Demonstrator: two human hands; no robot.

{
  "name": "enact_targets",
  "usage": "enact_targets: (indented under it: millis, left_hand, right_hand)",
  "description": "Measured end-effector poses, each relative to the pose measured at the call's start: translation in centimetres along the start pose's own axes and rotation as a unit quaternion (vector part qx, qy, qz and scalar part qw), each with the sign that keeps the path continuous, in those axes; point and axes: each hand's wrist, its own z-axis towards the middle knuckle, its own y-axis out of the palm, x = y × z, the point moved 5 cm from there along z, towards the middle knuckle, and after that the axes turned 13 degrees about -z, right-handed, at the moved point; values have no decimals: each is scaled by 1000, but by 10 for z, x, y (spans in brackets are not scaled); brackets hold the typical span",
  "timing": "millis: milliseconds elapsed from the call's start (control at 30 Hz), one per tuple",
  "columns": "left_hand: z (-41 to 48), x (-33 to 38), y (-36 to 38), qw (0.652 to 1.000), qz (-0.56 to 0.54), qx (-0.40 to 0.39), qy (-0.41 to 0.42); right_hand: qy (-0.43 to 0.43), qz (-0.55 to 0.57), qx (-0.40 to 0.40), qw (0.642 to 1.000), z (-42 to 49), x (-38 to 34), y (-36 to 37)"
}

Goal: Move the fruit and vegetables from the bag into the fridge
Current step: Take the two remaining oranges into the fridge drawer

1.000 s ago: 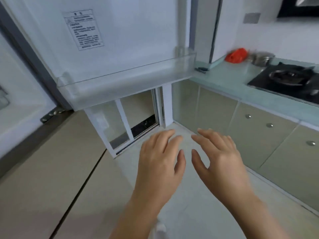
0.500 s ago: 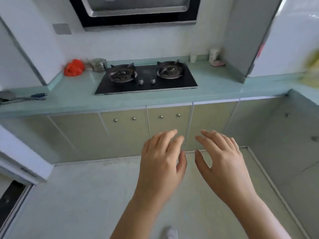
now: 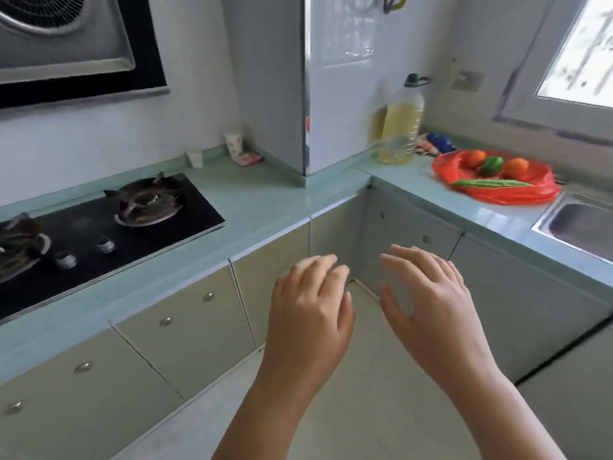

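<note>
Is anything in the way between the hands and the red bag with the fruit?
Nothing visible is. The left hand and right hand hover empty in open air. The red bag lies on the counter to the right; the oil bottle stands behind it and the sink beside it, neither on the near side.

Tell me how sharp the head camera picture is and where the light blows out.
Head view: window overexposed at top right; oil bottle and red bag smeared by motion; left hand and right hand fairly sharp; the wide-angle lens bends the countertop edge.
</note>
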Motion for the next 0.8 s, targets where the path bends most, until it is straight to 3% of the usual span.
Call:
enact_targets:
  millis: [500,800]
  left_hand:
    - [182,28,241,983,-102,-70,137]
    - [263,29,375,976,-140,-103,130]
  right_hand:
    - [148,-99,78,981,117,224,34]
    - [180,-150,87,968,191,350,59]
